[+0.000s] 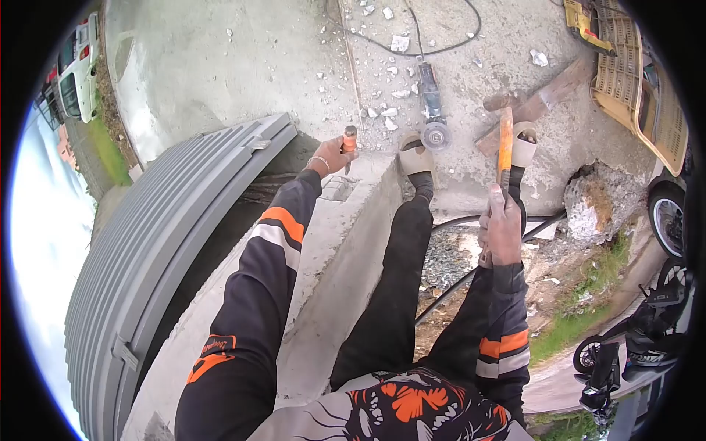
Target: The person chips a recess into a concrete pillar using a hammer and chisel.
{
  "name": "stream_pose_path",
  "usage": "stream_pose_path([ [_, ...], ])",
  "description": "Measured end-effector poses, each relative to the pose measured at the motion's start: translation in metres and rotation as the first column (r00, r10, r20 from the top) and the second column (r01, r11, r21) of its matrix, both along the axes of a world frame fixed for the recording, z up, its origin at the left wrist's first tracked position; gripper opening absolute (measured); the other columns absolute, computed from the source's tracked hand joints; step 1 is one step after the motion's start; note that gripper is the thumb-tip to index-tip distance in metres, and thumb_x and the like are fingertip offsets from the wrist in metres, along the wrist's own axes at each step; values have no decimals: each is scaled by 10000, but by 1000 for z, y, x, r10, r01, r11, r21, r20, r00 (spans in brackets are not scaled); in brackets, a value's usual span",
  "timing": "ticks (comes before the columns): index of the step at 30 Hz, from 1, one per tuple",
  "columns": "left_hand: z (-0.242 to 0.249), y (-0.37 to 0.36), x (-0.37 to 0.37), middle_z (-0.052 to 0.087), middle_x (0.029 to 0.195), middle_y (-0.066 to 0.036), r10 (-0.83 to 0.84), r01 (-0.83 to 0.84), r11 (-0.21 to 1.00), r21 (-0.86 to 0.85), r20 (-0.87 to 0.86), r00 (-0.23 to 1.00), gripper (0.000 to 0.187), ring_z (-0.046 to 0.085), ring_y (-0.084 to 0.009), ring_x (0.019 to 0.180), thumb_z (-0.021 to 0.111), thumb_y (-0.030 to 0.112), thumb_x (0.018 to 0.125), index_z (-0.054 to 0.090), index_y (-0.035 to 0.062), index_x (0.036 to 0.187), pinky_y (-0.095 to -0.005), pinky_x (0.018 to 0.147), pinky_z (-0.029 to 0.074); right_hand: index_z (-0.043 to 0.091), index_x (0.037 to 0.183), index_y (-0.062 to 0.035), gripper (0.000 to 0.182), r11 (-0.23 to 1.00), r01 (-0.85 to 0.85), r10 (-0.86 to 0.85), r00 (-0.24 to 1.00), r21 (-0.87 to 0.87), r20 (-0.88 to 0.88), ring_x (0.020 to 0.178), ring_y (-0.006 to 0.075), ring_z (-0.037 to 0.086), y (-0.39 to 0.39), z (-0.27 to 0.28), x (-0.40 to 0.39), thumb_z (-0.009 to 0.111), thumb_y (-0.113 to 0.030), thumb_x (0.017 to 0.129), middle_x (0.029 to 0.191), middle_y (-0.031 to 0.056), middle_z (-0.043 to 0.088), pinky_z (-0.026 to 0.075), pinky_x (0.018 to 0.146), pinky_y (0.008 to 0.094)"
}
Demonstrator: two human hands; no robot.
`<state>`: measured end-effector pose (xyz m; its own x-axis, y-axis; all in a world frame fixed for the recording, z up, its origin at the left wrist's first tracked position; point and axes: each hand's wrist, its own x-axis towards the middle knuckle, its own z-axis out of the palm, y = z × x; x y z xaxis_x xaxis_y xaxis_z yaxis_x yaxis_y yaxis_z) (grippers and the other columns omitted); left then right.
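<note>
Arms [257, 275] extended, left hand [329, 157] gripping short tool [349, 140], right hand [504, 229] gripping long tool [505, 143]

Between the left hand [334, 156] and the right hand [504, 231] there's a gap, but a shoe [416, 158] and a leg [397, 257] cut right across it! Outboard of the left hand, metal sheeting [176, 220] crowds in, with the wall [316, 242] beneath. Up ahead, floor [467, 73] opens between the grinder [429, 92] and the plank [548, 95]. And the orange handle [505, 143] juts past the right hand, narrowing the route there!
</note>
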<state>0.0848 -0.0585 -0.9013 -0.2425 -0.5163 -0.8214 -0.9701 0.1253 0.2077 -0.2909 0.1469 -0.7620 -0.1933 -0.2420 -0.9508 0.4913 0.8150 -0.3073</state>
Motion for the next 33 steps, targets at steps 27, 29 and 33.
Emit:
stream_pose_path([
  [27, -1, 49, 16, 737, 987, -148, 32, -28, 997, 78, -62, 998, 403, 710, -307, 929, 777, 294, 832, 664, 81, 1154, -393, 847, 540, 623, 922, 20, 486, 866, -493, 499, 849, -78, 173, 655, 339, 637, -28, 19, 119, 530, -453, 989, 730, 212, 618, 500, 624, 458],
  [29, 0, 54, 21, 738, 984, -147, 83, -76, 993, 86, -72, 994, 395, 710, -305, 931, 775, 287, 830, 667, 82, 1149, -392, 847, 542, 536, 814, -42, 447, 974, -183, 206, 960, -130, 190, 390, 116, 457, -66, 49, 78, 567, -444, 1006, 537, 10, 450, 378, 385, 324],
  [33, 3, 55, 18, 738, 1001, -143, 48, -40, 994, 99, -72, 996, 421, 705, -316, 945, 771, 307, 828, 667, 100, 1181, -407, 860, 539, 445, 784, -80, 466, 683, 455, -471, 872, -571, 130, 415, 60, 335, -142, 86, 34, 587, -463, 1009, 562, -24, 392, 285, 384, 272],
])
